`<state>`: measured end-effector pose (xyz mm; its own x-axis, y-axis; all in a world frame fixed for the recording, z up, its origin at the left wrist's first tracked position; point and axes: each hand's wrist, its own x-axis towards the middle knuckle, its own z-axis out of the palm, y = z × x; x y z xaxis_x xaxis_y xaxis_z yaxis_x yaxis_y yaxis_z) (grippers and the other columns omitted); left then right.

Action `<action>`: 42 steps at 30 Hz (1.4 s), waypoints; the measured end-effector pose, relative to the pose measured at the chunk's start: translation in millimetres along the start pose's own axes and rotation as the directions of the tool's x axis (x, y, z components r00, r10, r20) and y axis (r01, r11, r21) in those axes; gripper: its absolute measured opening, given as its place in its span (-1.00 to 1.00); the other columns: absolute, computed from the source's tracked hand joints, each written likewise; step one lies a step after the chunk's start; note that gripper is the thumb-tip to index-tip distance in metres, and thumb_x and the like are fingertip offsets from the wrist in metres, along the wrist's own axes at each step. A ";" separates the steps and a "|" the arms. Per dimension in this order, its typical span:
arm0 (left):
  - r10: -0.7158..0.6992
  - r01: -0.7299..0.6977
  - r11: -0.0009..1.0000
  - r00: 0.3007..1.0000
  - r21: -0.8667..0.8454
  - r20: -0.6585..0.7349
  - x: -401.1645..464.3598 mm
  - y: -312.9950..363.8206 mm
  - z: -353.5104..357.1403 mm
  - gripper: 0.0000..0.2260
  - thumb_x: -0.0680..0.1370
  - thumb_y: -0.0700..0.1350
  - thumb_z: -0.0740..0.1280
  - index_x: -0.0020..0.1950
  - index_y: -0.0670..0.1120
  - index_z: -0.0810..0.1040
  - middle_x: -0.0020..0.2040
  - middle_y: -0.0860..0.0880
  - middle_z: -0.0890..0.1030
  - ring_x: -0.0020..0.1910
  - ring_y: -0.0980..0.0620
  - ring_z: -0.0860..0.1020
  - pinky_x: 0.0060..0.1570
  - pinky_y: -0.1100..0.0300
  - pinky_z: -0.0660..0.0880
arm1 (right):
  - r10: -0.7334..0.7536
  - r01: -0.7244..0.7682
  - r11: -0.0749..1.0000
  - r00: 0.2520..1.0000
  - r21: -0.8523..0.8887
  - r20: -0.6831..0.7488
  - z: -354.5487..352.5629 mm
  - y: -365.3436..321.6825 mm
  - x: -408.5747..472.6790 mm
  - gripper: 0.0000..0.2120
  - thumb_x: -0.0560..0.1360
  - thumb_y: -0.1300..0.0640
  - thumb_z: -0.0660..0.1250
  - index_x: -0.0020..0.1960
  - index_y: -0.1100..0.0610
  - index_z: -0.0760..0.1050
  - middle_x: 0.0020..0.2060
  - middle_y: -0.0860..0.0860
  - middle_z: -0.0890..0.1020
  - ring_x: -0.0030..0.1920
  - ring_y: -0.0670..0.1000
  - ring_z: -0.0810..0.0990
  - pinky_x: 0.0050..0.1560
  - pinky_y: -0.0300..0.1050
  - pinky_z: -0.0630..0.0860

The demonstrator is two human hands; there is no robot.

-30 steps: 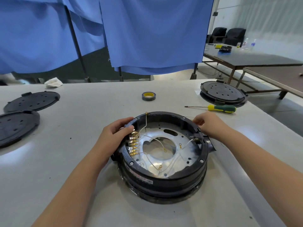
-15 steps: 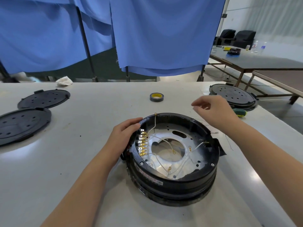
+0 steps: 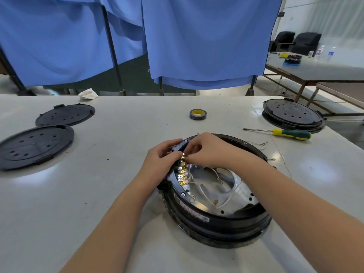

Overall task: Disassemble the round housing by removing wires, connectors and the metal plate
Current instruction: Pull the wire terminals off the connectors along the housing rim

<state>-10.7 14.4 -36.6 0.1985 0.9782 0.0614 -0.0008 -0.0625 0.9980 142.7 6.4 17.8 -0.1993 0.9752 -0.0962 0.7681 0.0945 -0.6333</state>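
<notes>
Now over at the left rim of the round housing [image 3: 216,219], not up in the air to the right as half a second ago: right hand [image 3: 212,152], fingers curled, tips pinching at the top of the row of gold connectors [image 3: 182,172]; exactly which terminal, cannot tell. Left hand [image 3: 159,158] on the same spot of the rim as before, fingers curled over the black edge, thumb pressed beside the top connector. Housing near the middle of the pale table [image 3: 59,203], black and ring-shaped, with a shiny metal plate [image 3: 214,196] inside, a large hole at its centre and thin pale wires [image 3: 204,192] with ring ends looping across it. Just beyond the right rim, on the tabletop, two loose wires [image 3: 262,144] that came free. Farther right, one screwdriver [image 3: 285,133] with a green and yellow handle, uncovered again. Left of the housing, two flat black round covers [image 3: 35,144] with holes. Farther back, one roll of tape [image 3: 198,114], grey with a yellow core, and another black round unit [image 3: 293,115] at the right edge. Beyond the table, blue cloth screens [image 3: 206,42].
</notes>
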 end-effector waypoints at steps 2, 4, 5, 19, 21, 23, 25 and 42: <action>-0.010 0.010 1.000 1.000 -0.004 0.007 0.6 -1.3 -0.8 -0.70 0.48 -0.27 0.36 0.09 0.08 0.64 -0.09 0.08 0.72 -0.10 0.10 0.68 -0.23 0.33 0.55 | 0.025 -0.025 0.999 1.000 0.033 0.018 1.2 2.4 0.7 -0.89 0.41 0.16 0.37 -0.12 0.00 0.64 -0.27 -0.04 0.66 -0.26 -0.09 0.60 -0.15 -0.18 0.58; -0.016 0.016 1.000 1.000 -0.002 0.014 0.7 -2.1 -1.6 -0.69 0.48 -0.26 0.37 0.11 0.08 0.64 -0.05 0.06 0.71 -0.07 0.08 0.68 -0.20 0.29 0.57 | 0.029 -0.030 0.997 1.000 0.066 0.001 3.2 3.5 0.1 -0.87 0.40 0.17 0.36 -0.14 -0.01 0.65 -0.27 -0.04 0.67 -0.25 -0.09 0.59 -0.17 -0.19 0.56; -0.016 0.016 1.000 1.000 0.001 0.013 0.9 -2.2 -2.0 -0.69 0.48 -0.27 0.36 0.12 0.08 0.64 -0.03 0.05 0.71 -0.06 0.07 0.68 -0.18 0.27 0.58 | 0.025 -0.024 0.997 1.000 0.073 -0.018 4.5 3.8 -0.4 -0.88 0.40 0.17 0.36 -0.18 -0.01 0.65 -0.30 -0.04 0.66 -0.27 -0.10 0.58 -0.20 -0.20 0.53; 0.001 0.001 0.998 1.000 0.070 -0.025 1.3 -1.2 -0.7 -0.65 0.48 -0.30 0.34 0.16 0.06 0.63 0.05 0.00 0.69 0.01 0.05 0.66 0.02 0.13 0.59 | 0.037 -0.039 0.999 0.991 -0.017 -0.127 9.8 11.7 -1.3 -0.85 0.41 0.10 0.37 -0.33 -0.03 0.57 -0.36 -0.10 0.61 -0.32 -0.15 0.53 -0.33 -0.27 0.42; -0.005 0.006 0.999 1.000 0.054 -0.019 1.0 -1.0 -1.3 -0.65 0.48 -0.30 0.34 0.16 0.06 0.63 0.02 0.03 0.70 -0.01 0.06 0.67 -0.02 0.17 0.60 | 0.021 -0.020 1.000 0.993 0.002 -0.115 10.0 13.4 -1.1 -0.91 0.41 0.10 0.38 -0.27 -0.02 0.58 -0.36 -0.11 0.60 -0.31 -0.15 0.53 -0.32 -0.27 0.41; -0.009 0.010 0.999 1.000 0.046 -0.013 1.3 -0.9 -1.7 -0.66 0.48 -0.30 0.34 0.15 0.06 0.63 -0.02 0.06 0.71 -0.04 0.08 0.68 -0.09 0.22 0.60 | 0.000 0.006 0.999 0.992 0.053 -0.123 8.4 15.5 -1.0 -0.97 0.41 0.08 0.41 -0.18 0.00 0.56 -0.34 -0.10 0.60 -0.30 -0.15 0.54 -0.30 -0.27 0.40; -0.011 0.011 0.999 1.000 0.044 -0.010 1.5 -1.0 -1.8 -0.67 0.48 -0.29 0.35 0.14 0.07 0.63 -0.03 0.06 0.71 -0.06 0.08 0.68 -0.15 0.27 0.59 | -0.044 0.059 0.993 0.988 0.099 -0.147 5.1 17.2 -1.1 -0.92 0.40 0.08 0.44 -0.14 0.02 0.55 -0.35 -0.10 0.58 -0.36 -0.19 0.51 -0.31 -0.28 0.41; 0.008 -0.007 0.998 1.000 0.063 -0.012 2.7 -1.8 -1.6 -0.67 0.48 -0.31 0.33 0.10 0.07 0.64 -0.05 0.03 0.72 -0.06 0.06 0.68 -0.11 0.24 0.60 | -0.154 0.151 0.979 0.988 -0.138 -0.011 10.3 8.3 -8.6 -0.85 0.35 0.10 0.33 -0.27 0.20 0.55 -0.49 -0.04 0.46 -0.45 -0.07 0.38 -0.38 -0.14 0.34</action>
<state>-11.7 17.5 -38.3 0.1870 0.9799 0.0697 0.0593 -0.0820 0.9949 144.5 -3.2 5.5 -0.3083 0.9512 0.0106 0.8059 0.2671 -0.5284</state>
